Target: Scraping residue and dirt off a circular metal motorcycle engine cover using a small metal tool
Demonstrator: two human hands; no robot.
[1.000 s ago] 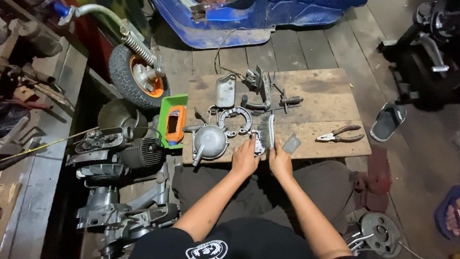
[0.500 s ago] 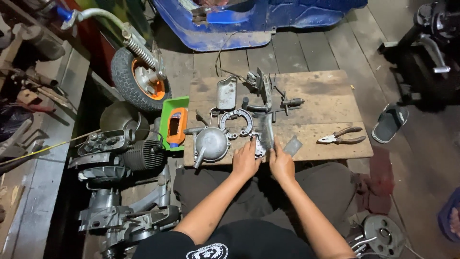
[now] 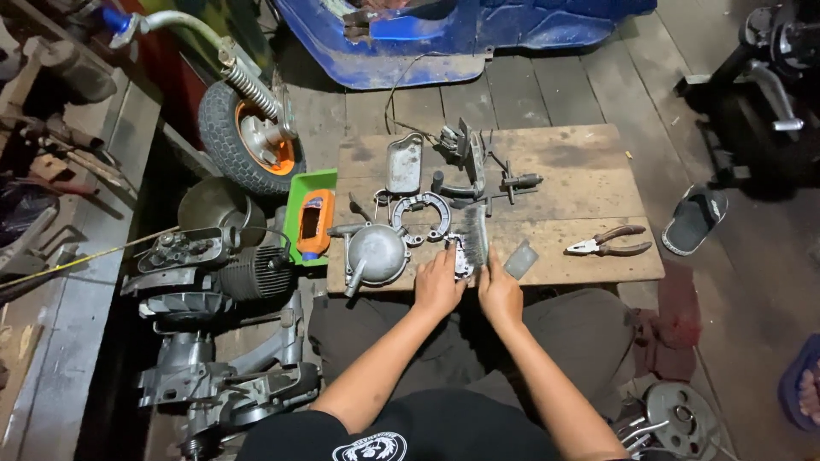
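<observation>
Item: small grey metal part (image 3: 462, 257), on front edge of wooden board (image 3: 589, 183), betw. both hands. Left hand (image 3: 437, 286) fingers curled, pressing on part. Right hand (image 3: 500, 294) gripping wire brush w/ long grey bristle head (image 3: 476, 235), bristles at part. Nearby: round grey metal engine cover (image 3: 374, 253) just left; red-handled pliers (image 3: 608, 247) well right; small flat grey plate (image 3: 520, 259) beside right hand.
</observation>
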